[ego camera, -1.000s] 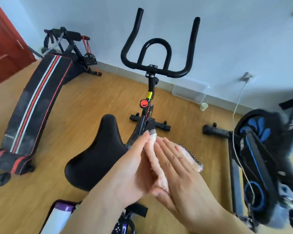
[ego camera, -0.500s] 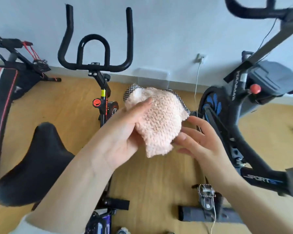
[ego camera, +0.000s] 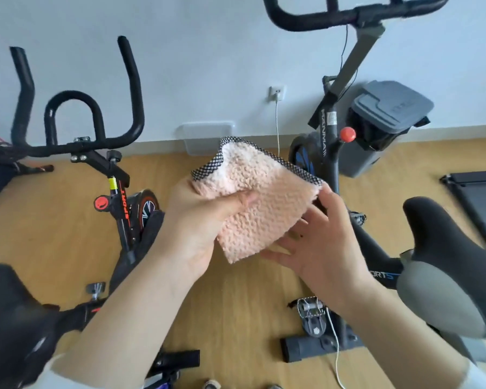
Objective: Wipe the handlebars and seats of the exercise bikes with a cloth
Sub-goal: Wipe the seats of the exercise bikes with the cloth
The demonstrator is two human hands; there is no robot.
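Head view: the left hand [ego camera: 199,220] pinches the pink cloth [ego camera: 253,203] mid-air between two exercise bikes; the right hand [ego camera: 317,242], open, touches its far edge. This looks like folding before wiping. Next, likely the right bike's seat [ego camera: 443,248], whose long axis points toward its handlebars [ego camera: 348,15].

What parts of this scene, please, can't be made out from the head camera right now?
- Right bike's handlebars: cut off by the top edge.
- Left bike's seat: blurred, cut by the left edge.
- Back of the cloth: hidden by its own fold and the left hand.
- Right hand: fingertips tucked behind the cloth, so the contact is unclear.
- Right bike's seat: runs off the right edge.
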